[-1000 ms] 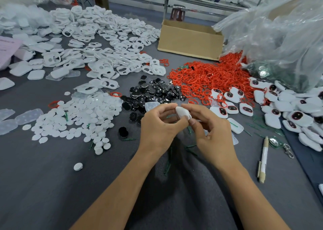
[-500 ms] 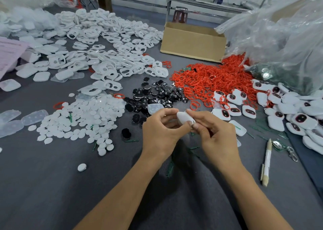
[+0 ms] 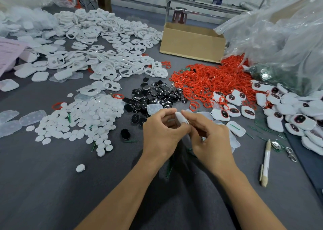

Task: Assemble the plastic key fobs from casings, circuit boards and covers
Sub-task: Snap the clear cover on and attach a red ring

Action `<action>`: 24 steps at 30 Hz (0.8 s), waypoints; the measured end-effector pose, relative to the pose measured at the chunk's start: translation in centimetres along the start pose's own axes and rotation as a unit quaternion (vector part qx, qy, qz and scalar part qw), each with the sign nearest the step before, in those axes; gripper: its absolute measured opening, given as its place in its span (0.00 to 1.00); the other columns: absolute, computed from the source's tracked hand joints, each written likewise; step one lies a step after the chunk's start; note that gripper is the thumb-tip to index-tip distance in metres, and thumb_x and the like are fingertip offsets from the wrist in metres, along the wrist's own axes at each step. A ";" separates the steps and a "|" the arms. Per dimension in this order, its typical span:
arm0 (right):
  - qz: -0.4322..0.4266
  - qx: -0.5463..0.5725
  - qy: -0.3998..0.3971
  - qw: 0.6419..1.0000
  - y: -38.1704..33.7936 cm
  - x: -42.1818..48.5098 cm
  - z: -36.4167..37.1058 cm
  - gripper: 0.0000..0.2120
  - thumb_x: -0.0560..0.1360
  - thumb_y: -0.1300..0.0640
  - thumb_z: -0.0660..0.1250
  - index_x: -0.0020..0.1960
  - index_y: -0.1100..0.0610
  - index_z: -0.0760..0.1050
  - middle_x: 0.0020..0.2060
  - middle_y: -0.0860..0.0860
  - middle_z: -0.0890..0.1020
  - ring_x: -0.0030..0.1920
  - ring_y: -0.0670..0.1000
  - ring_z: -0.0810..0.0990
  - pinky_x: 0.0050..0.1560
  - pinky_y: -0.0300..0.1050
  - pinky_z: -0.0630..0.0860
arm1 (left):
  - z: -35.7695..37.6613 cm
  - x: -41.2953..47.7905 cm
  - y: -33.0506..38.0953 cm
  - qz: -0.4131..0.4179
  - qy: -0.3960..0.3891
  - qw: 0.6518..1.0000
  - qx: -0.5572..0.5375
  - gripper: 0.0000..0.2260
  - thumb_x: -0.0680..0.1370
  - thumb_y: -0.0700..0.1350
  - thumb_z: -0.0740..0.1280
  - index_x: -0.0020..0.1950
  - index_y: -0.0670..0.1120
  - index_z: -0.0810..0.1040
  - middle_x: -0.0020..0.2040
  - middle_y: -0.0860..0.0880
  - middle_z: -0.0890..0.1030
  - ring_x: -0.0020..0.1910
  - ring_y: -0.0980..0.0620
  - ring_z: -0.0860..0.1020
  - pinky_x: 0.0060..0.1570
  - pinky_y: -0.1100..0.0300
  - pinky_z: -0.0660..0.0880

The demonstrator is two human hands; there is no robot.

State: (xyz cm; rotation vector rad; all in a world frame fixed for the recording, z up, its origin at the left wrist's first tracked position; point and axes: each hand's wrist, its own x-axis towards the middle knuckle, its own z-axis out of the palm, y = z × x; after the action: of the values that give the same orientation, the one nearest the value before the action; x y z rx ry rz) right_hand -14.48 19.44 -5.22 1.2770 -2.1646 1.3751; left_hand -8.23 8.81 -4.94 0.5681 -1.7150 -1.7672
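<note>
**Odds and ends on the grey counter [image 3: 43, 186]**

An open cardboard box [image 3: 192, 42] sat at the far side, with crumpled clear plastic bags [image 3: 283, 37] heaped just right of it. A cream pen [image 3: 266, 161] lay near the right edge, and a pink printed sheet [image 3: 8, 53] far left.

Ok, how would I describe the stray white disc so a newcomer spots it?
Find the heap of small white discs left of the left hand. Just nearer the camera than its edge, the stray disc lies alone on the grey table cover, touching no other part.
</note>
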 end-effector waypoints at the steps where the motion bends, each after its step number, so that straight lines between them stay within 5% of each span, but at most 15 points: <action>1: 0.001 0.000 -0.001 1.000 0.0 0.0 0.0 0.19 0.71 0.68 0.65 0.59 0.56 0.79 0.45 0.40 0.82 0.44 0.44 0.83 0.46 0.40 0.79 | 0.0 0.0 0.0 0.000 0.001 1.000 0.003 0.23 0.59 0.44 0.71 0.54 0.43 0.82 0.40 0.55 0.85 0.41 0.61 0.83 0.42 0.68 0.77; 11: -0.009 -0.022 0.027 0.999 -0.8 0.0 0.1 0.16 0.73 0.64 0.64 0.59 0.56 0.79 0.45 0.38 0.80 0.43 0.38 0.81 0.45 0.31 0.77 | -0.5 0.3 -0.2 0.000 0.059 0.998 0.025 0.21 0.67 0.37 0.75 0.57 0.52 0.76 0.39 0.56 0.85 0.32 0.66 0.79 0.37 0.71 0.75; 16: 0.074 0.013 0.057 0.996 -0.7 0.3 0.0 0.17 0.74 0.63 0.65 0.59 0.47 0.78 0.44 0.35 0.81 0.43 0.42 0.82 0.47 0.38 0.78 | -0.2 0.0 -0.1 0.040 -0.030 0.998 0.034 0.21 0.67 0.36 0.70 0.59 0.51 0.79 0.54 0.52 0.84 0.48 0.60 0.82 0.48 0.63 0.79; 19: 0.136 0.085 0.056 0.986 -0.6 0.5 -0.4 0.23 0.74 0.68 0.67 0.54 0.39 0.77 0.43 0.44 0.85 0.44 0.50 0.83 0.46 0.43 0.79 | -0.1 -0.2 0.0 0.113 -0.084 0.985 0.102 0.23 0.69 0.37 0.75 0.63 0.49 0.79 0.62 0.53 0.80 0.60 0.58 0.78 0.56 0.54 0.78; 22: 0.167 0.122 0.030 0.978 -0.6 0.7 -0.7 0.21 0.73 0.69 0.66 0.53 0.42 0.77 0.42 0.47 0.85 0.39 0.51 0.82 0.41 0.41 0.77 | -0.4 0.2 -0.1 0.157 -0.077 0.969 0.174 0.21 0.70 0.41 0.77 0.62 0.47 0.80 0.59 0.53 0.82 0.58 0.62 0.77 0.59 0.63 0.74; 24: 0.184 0.143 0.011 0.972 -0.6 0.8 -0.8 0.16 0.74 0.69 0.67 0.55 0.49 0.77 0.39 0.48 0.85 0.36 0.48 0.82 0.39 0.38 0.77 | -0.7 0.4 0.0 0.171 -0.066 0.964 0.190 0.14 0.71 0.42 0.76 0.56 0.48 0.83 0.50 0.54 0.85 0.48 0.66 0.79 0.49 0.72 0.72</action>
State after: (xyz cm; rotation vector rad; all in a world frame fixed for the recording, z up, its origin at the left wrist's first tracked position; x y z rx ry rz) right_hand -14.62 19.57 -3.94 0.9678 -2.3350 1.8946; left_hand -8.10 8.01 -4.98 0.2870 -2.1187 -1.2662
